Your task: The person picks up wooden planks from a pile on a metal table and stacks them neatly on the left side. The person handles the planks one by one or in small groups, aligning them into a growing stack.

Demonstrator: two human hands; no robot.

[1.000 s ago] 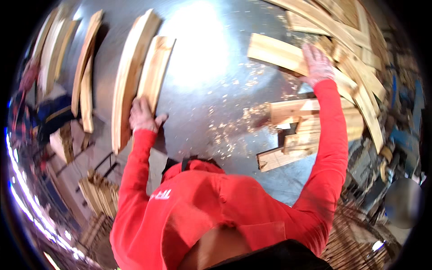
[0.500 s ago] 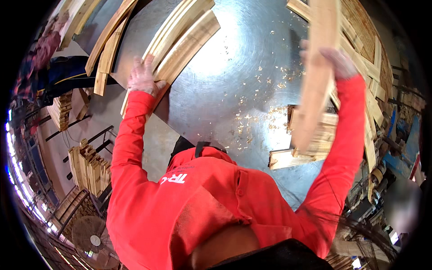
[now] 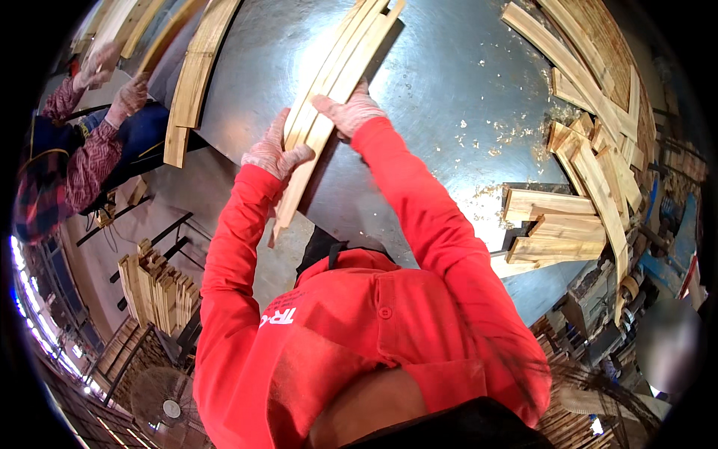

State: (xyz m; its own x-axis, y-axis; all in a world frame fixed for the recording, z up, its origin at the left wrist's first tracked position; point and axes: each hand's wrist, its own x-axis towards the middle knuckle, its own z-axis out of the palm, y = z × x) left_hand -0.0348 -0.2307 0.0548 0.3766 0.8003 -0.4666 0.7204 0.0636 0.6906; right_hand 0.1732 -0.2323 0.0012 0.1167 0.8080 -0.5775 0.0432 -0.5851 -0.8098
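Note:
A bundle of long, narrow wooden boards (image 3: 327,78) slants across the left part of the shiny metal table (image 3: 441,60), its near end jutting past the table's edge. My left hand (image 3: 274,156), in a pale glove, is wrapped round the bundle's left side close to that end. Farther up, my right hand (image 3: 353,112) grips the bundle from the right, thumb on top and fingers down the far side. The boards lie side by side and close together between my two hands.
Short board pieces (image 3: 557,236) are stacked at the table's right, beside a heap of longer slats (image 3: 576,75). Wood shavings (image 3: 490,202) litter the metal. At upper left, a co-worker's gloved hand (image 3: 129,97) holds a slat near other boards (image 3: 202,60).
My right hand has swung left from the table's right side, where it held a board upright, onto the bundle. The bundle now sits more together. The co-worker's arms have come farther into view.

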